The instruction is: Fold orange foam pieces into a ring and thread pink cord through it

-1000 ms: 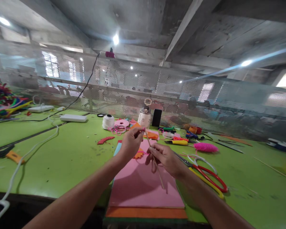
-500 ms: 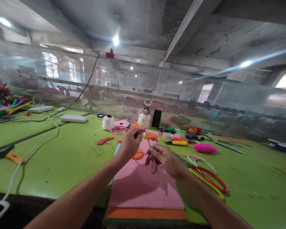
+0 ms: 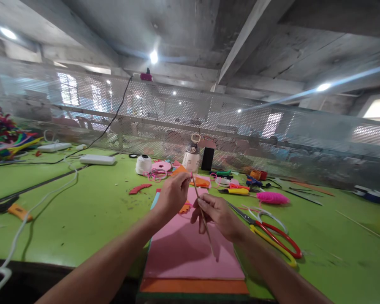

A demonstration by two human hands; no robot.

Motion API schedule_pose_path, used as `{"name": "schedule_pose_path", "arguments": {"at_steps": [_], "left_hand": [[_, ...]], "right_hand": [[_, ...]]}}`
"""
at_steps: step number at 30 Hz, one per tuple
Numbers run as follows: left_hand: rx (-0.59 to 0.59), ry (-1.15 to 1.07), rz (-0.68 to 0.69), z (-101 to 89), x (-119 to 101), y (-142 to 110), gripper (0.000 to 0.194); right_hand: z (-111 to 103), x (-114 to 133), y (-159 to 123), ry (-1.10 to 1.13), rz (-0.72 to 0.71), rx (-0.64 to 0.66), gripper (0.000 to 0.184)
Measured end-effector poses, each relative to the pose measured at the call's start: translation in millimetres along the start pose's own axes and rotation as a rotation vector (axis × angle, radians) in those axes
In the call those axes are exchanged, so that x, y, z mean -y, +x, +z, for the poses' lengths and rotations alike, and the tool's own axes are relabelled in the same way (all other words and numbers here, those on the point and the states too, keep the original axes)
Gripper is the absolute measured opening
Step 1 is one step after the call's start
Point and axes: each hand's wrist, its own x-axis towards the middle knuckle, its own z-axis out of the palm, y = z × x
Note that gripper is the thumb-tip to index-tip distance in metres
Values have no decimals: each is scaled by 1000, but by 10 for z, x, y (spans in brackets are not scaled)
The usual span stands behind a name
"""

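Observation:
My right hand [image 3: 217, 214] is closed around a thin wooden stick [image 3: 206, 231], which slants from near my left fingertips down toward me. My left hand [image 3: 174, 195] pinches something small at the stick's upper end; a thin pink strand seems to run there, but it is too fine to be sure. Both hands hover above a pink foam sheet [image 3: 190, 253] that lies on an orange sheet [image 3: 193, 286]. An orange cut-out piece [image 3: 184, 207] lies on the pink sheet just beyond my hands.
Red-and-yellow scissors [image 3: 272, 238] lie right of the sheets on the green table [image 3: 82, 211]. Further back stand a white thread spool [image 3: 143, 164], a small bottle [image 3: 191, 157], a black box [image 3: 207, 158], a pink fluffy piece [image 3: 272, 197] and scattered craft bits. White cables [image 3: 34, 202] cross the left side.
My hands and the stick have shifted slightly; the left pinch has moved a little along the stick's upper end. Nothing was let go.

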Motion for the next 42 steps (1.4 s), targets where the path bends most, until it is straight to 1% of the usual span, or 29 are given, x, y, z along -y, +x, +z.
{"name": "schedule_pose_path", "arguments": {"at_steps": [3, 8, 11, 15, 21, 28, 37, 42], "left_hand": [[2, 23, 21, -14, -14, 13, 19], [-34, -8, -55, -52, -38, 60, 18], [-27, -14, -59, -67, -40, 78, 18], [-27, 14, -21, -69, -29, 81, 17], [-39, 120, 41, -65, -23, 82, 17], [-67, 175, 116, -42, 1, 60, 15], [-2, 134, 68, -27, -7, 21, 18], [-1, 113, 25, -25, -24, 3, 18]], "right_hand": [[2, 7, -2, 4, 5, 6, 29], [9, 16, 1, -41, 5, -15, 28], [8, 4, 5, -55, -4, -5, 29], [1, -16, 8, -77, -8, -17, 29], [1, -16, 14, -107, -23, -29, 29], [-1, -17, 12, -78, -19, -38, 28], [2, -36, 21, 31, -13, -6, 28], [24, -43, 24, 44, -24, -28, 29]]}}
